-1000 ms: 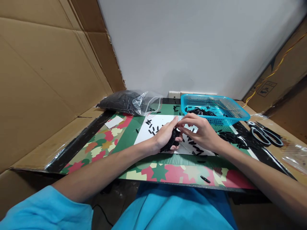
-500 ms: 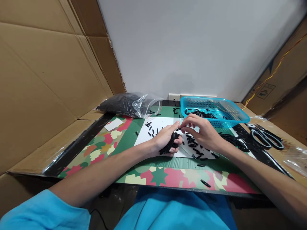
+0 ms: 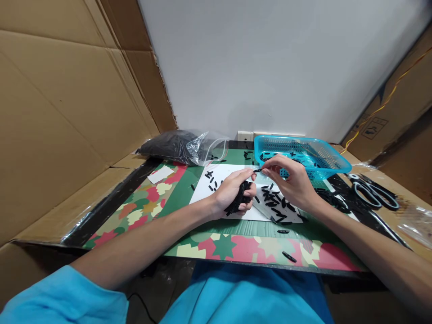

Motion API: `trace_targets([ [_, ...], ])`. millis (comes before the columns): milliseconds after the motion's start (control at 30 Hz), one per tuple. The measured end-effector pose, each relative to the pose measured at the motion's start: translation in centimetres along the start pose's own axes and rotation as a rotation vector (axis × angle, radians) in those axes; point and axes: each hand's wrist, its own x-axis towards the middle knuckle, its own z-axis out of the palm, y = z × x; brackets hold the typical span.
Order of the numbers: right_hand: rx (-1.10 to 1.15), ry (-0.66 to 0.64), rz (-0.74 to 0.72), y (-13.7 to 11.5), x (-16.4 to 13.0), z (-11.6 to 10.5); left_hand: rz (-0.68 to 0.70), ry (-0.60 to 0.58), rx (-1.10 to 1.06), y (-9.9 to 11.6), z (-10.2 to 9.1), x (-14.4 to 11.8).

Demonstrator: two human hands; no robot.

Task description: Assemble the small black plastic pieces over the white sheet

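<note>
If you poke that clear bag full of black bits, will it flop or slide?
The clear bag would probably sag rather than slide: its plastic looks thin and crinkled. Packed with black pieces, it likely feels heavy for its size. Its mouth seems open, with pieces beside it, so some may spill.

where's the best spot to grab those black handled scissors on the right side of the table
Judging by their pose, take the black-handled metal scissors by the two handle loops, coming from above and from the near right. The loops lie flat and bare on the black table edge, while the blades seem to run toward the person's right forearm.
</note>
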Motion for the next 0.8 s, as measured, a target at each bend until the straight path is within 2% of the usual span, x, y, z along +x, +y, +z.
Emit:
trace_targets([
  [267,-0.001,-0.026,-0.017,0.09,-0.22,0.04,0.109,-0.015,0.063,0.03,-0.05,0.06],
  [800,-0.100,-0.039,-0.111,0.64,-0.50,0.31,0.130,0.003,0.070,0.25,-0.04,-0.03],
])
